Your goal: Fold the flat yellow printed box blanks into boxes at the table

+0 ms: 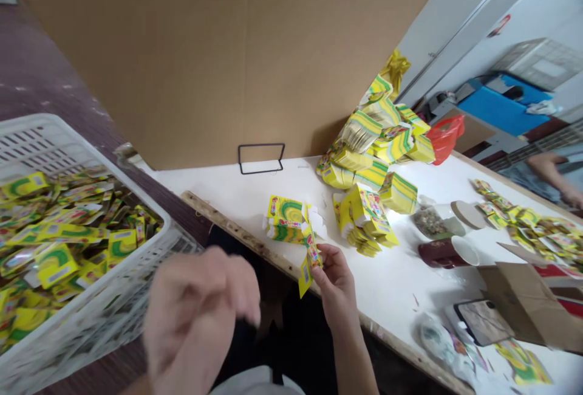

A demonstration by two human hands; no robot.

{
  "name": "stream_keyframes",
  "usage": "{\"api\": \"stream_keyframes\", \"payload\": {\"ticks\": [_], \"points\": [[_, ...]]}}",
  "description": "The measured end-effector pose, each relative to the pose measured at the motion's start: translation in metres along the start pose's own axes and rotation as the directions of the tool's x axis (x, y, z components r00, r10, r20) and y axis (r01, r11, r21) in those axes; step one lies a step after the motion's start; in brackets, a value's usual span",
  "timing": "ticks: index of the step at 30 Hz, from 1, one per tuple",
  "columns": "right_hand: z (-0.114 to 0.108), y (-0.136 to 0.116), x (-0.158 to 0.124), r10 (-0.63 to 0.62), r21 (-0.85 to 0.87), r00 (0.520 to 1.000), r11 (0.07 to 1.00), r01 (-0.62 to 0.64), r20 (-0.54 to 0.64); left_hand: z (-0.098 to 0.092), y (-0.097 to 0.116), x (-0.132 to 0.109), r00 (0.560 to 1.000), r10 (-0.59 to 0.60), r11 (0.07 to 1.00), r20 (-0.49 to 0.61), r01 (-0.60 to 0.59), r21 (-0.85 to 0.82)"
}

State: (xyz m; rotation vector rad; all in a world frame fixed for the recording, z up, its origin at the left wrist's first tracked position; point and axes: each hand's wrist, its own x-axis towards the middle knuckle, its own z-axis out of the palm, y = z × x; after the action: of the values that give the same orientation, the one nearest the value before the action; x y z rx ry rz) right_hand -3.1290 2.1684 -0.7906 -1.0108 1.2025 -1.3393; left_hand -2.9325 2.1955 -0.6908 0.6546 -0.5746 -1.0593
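Note:
Pinched between the thumb and fingers of my right hand (337,282) is a small yellow-green printed carton (310,255), held over the table's front edge. Its long narrow side and a yellow end flap face up. My left hand (200,304) is raised over my lap, nearer the white basket; motion smears its fingers, so I cannot tell whether they hold anything. Just beyond the held carton, a short row of similar yellow cartons (286,216) lies on the white table. Right of it is a loose pile of flattened cartons (364,216).
At left stands a white plastic basket (159,216) full of yellow cartons. A big cardboard box (237,67) rises behind a black wire stand (260,171). Stacked carton bundles (368,133), a maroon mug (446,253) and a phone (485,322) occupy the right. Another person's arm (549,173) shows far right.

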Motion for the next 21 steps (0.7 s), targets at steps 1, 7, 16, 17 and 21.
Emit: {"api": "stream_keyframes", "payload": {"ticks": [1,7,16,17,21], "points": [[0.002,-0.001,-0.001,-0.01,0.009,1.0,1.0,0.01,0.001,-0.002,-0.013,0.011,0.998,0.069,0.996,-0.012,-0.068,0.05],[0.027,-0.003,-0.008,-0.085,0.043,0.985,0.996,0.079,0.152,-0.025,-0.092,0.016,0.994,-0.108,0.991,0.015,0.106,0.075],[0.048,0.01,-0.014,-0.213,-0.12,0.897,0.953,0.278,0.387,-0.023,-0.099,0.007,0.976,-0.216,0.975,-0.036,0.217,0.047],[0.049,0.011,-0.014,-0.254,-0.149,0.884,0.931,0.333,0.391,-0.023,-0.099,0.008,0.982,-0.187,0.981,-0.025,0.188,0.054],[0.054,0.013,-0.013,-0.349,-0.226,0.837,0.854,0.469,0.422,-0.029,-0.101,0.014,0.991,-0.128,0.979,-0.042,0.133,0.152]]}}
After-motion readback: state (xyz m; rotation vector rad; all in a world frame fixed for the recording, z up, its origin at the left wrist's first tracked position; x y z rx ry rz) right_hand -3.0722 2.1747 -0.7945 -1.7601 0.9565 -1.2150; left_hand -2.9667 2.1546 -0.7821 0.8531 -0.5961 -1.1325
